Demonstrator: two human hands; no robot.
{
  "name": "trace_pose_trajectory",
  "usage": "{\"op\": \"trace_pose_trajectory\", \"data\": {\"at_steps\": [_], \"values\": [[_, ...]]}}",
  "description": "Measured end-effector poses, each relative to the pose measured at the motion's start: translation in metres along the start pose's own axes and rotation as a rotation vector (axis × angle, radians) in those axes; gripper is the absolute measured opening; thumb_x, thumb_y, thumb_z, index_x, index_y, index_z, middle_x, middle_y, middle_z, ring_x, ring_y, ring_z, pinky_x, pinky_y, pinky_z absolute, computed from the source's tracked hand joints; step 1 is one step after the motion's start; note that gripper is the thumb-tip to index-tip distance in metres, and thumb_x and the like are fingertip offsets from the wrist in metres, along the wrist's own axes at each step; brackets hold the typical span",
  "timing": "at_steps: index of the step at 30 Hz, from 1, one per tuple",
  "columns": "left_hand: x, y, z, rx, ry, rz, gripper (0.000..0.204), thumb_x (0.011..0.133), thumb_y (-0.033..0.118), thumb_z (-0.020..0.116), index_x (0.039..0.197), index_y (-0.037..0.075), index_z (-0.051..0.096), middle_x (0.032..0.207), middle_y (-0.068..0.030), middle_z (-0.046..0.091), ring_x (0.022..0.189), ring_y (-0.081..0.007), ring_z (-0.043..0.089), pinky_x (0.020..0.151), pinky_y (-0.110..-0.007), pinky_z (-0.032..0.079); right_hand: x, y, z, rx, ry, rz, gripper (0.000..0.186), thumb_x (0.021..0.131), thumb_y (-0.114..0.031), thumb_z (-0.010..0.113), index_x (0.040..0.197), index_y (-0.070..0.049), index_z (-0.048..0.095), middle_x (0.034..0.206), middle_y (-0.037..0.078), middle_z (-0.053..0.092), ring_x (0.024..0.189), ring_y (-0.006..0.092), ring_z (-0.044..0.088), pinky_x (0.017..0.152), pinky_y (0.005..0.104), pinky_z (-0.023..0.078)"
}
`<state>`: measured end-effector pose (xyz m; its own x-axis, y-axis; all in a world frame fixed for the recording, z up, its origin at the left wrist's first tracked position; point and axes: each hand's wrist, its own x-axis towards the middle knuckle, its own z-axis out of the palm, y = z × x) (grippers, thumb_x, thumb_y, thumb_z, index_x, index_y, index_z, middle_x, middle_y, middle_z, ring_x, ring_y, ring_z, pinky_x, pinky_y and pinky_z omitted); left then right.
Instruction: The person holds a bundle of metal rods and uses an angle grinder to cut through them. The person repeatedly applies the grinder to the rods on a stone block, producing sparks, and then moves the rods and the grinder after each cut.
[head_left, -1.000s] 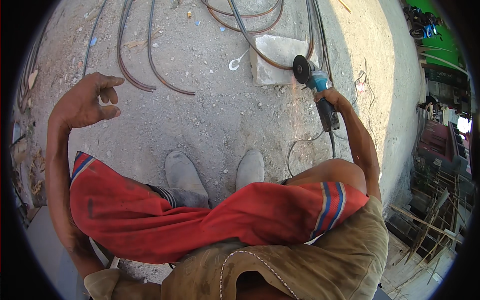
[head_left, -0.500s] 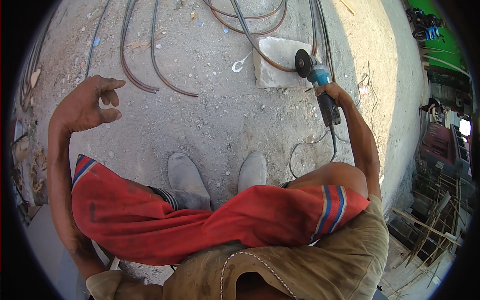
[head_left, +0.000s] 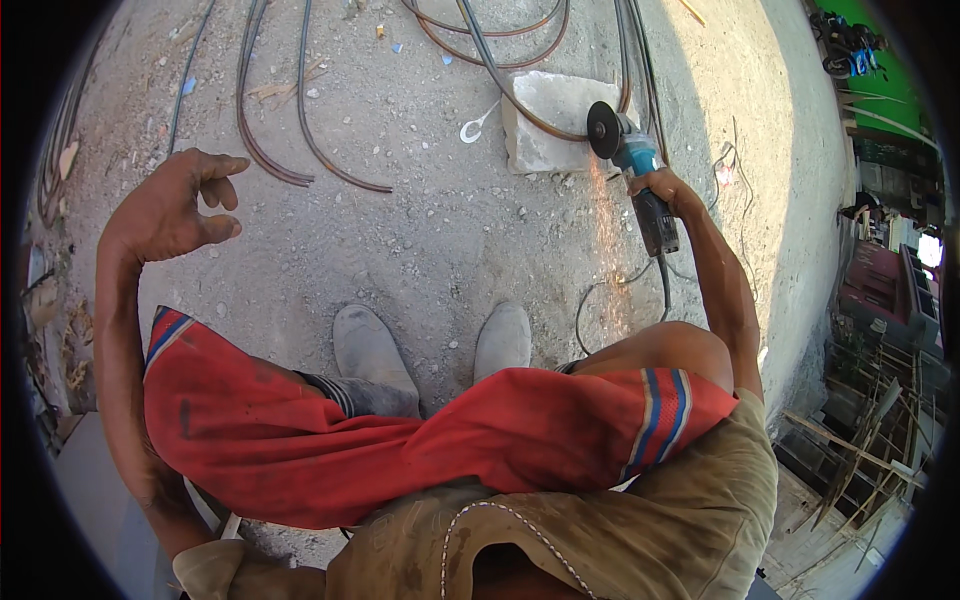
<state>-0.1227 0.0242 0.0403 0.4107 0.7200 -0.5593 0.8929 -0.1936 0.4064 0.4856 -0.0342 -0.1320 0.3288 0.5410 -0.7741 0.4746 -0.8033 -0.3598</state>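
Observation:
My right hand is wrapped round a teal and black angle grinder. The grinder's dark disc meets the end of a curved steel rod, and orange sparks stream down from there toward my right knee. Under the rod end lies a pale, rough concrete block. Away to the left, my left hand is raised over the ground with fingers apart and half curled, holding nothing. Closest to it are the ends of several other bent rods on the ground.
The grinder's black cord loops near my right leg. My grey boots stand on dusty, gravelly ground. A small white ring-ended piece lies left of the block. More rods run behind the grinder. Wooden poles stand at the far right.
Sparks now spray downward from the disc, where none showed before. The grinder stays at the rod end, and both hands keep nearly the same place.

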Motion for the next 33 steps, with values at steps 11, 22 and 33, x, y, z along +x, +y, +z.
{"op": "trace_pose_trajectory", "data": {"at_steps": [11, 22, 33], "values": [[0.0, -0.003, 0.001, 0.012, 0.012, 0.025, 0.062, 0.063, 0.011, 0.075, 0.121, 0.0, 0.056, 0.09, -0.0119, 0.063, 0.085, -0.0241, 0.06, 0.082, -0.034, 0.048, -0.019, 0.001, 0.001, -0.024, 0.016, 0.081, 0.027, 0.058, -0.012, 0.073, 0.08, 0.001, 0.064, 0.075, 0.009, 0.062, 0.063, 0.0189, 0.06, 0.057, 0.0325, 0.048], [-0.002, 0.002, -0.002, 0.014, 0.01, 0.005, 0.064, 0.062, 0.011, 0.074, 0.122, 0.0, 0.055, 0.09, -0.012, 0.063, 0.087, -0.0243, 0.06, 0.083, -0.034, 0.048, -0.009, 0.026, 0.0, 0.003, 0.015, 0.027, 0.024, 0.059, -0.013, 0.071, 0.076, 0.0, 0.061, 0.067, 0.009, 0.059, 0.05, 0.0191, 0.057, 0.046, 0.0325, 0.046], [-0.002, -0.003, 0.0, 0.026, -0.007, 0.024, 0.064, 0.062, 0.01, 0.075, 0.122, 0.0, 0.055, 0.09, -0.0111, 0.063, 0.086, -0.024, 0.06, 0.082, -0.034, 0.048, -0.005, 0.001, 0.003, 0.063, -0.016, -0.008, 0.027, 0.059, -0.015, 0.07, 0.079, -0.001, 0.06, 0.068, 0.009, 0.059, 0.051, 0.0183, 0.057, 0.047, 0.0317, 0.047]]}}
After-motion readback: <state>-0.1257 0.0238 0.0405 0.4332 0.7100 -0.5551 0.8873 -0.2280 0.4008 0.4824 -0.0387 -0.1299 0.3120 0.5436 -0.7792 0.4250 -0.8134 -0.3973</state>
